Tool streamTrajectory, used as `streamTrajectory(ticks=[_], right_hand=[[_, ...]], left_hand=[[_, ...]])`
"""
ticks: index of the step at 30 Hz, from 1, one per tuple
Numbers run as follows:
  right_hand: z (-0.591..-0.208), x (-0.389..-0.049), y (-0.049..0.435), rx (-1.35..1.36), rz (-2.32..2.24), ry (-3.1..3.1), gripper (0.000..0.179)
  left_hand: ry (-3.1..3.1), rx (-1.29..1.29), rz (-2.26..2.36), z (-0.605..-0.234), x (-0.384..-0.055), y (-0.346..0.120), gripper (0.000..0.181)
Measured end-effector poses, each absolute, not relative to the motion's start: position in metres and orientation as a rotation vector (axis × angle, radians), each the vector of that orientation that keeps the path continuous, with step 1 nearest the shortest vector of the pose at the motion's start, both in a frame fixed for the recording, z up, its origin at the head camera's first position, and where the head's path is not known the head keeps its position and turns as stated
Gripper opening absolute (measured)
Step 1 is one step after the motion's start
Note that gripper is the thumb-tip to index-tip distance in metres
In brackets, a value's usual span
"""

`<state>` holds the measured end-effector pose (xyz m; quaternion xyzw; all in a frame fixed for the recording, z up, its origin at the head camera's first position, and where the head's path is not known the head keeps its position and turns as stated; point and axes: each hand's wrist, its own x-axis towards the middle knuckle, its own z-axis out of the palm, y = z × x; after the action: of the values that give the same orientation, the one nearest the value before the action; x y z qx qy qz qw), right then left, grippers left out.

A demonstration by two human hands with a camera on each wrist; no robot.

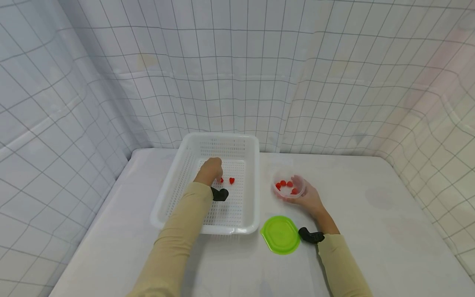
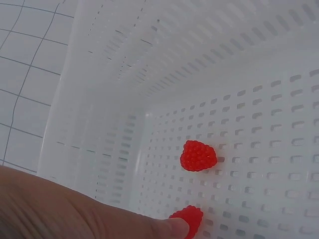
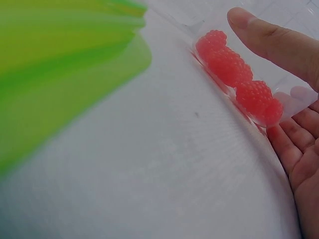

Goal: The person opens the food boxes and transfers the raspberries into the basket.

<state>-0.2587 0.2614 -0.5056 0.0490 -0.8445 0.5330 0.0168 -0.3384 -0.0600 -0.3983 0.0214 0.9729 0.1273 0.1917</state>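
Inside a white perforated basket, my left hand reaches down to a red raspberry. The thumb lies on this berry in the left wrist view and the other fingers are hidden there; the hand pinches the berry near the basket floor. A second raspberry lies loose beside it on the slotted floor. To the right of the basket, my right hand holds a small clear round container from its right side, thumb and fingers around the wall. Several raspberries rest in the container.
A bright green lid lies flat on the white table, in front of the container and close to the right wrist's black strap. White grid-patterned curtains stand behind the table and at both sides.
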Motion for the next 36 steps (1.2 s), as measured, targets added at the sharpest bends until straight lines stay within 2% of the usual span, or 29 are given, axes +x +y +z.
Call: streamTrajectory(ticks=[11, 21, 27, 36], right_hand=[[-0.507, -0.258, 0.264, 0.145, 1.651, -2.627, 0.096], [-0.509, -0.259, 0.265, 0.158, 1.660, -2.611, 0.095], [-0.509, -0.260, 0.263, 0.153, 1.702, -2.599, 0.096], [-0.511, -0.263, 0.264, 0.128, 1.696, -2.609, 0.099]], left_hand=[[2.814, 0.135, 0.364, -0.393, -0.341, -0.053, 0.040], [2.922, 0.298, 0.462, -0.360, -0.335, -0.030, 0.012], [2.916, 0.367, 0.496, -0.345, -0.330, -0.011, 0.035], [2.895, 0.480, 0.504, -0.335, -0.324, 0.020, 0.035]])
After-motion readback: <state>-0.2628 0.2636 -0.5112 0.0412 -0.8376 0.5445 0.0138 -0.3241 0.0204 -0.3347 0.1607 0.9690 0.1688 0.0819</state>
